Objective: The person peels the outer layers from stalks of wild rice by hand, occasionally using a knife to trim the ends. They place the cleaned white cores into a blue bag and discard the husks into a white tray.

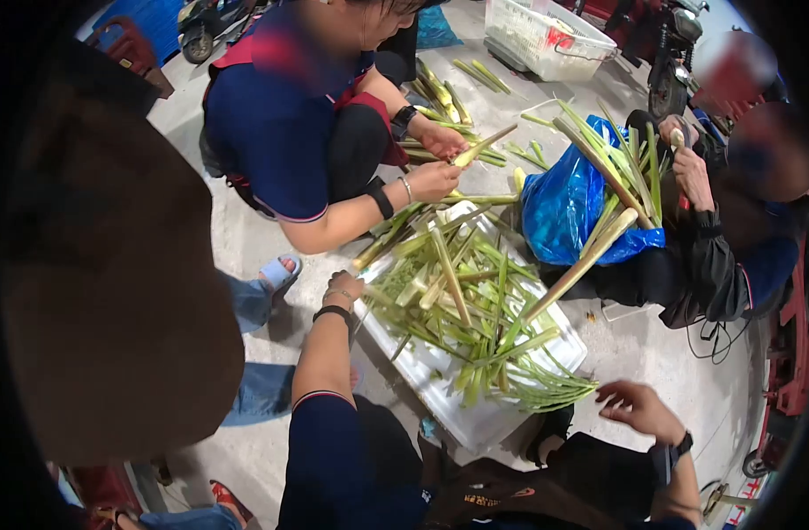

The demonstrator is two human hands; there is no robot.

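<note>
My left hand (344, 285) is at the left corner of a white foam tray (453, 424), beside the green heap; its fingers are partly hidden. At the tray's right side my right hand (638, 408) hangs with fingers apart and nothing in them, close to the tips of a bundle of long thin green beans (550, 389). Cut green stalks and leafy husks (449, 283) are piled over the tray. One long pale stalk (581, 265) leans from the pile toward a blue plastic bag (559, 208) stuffed with more stalks.
Across from me a crouching person (290, 132) holds a peeled stalk (484, 146). Another person (731, 230) at the right works with both hands above the bag. Behind are loose stalks (444, 97), a white basket (546, 44) and a motorbike (674, 53). Someone stands at left.
</note>
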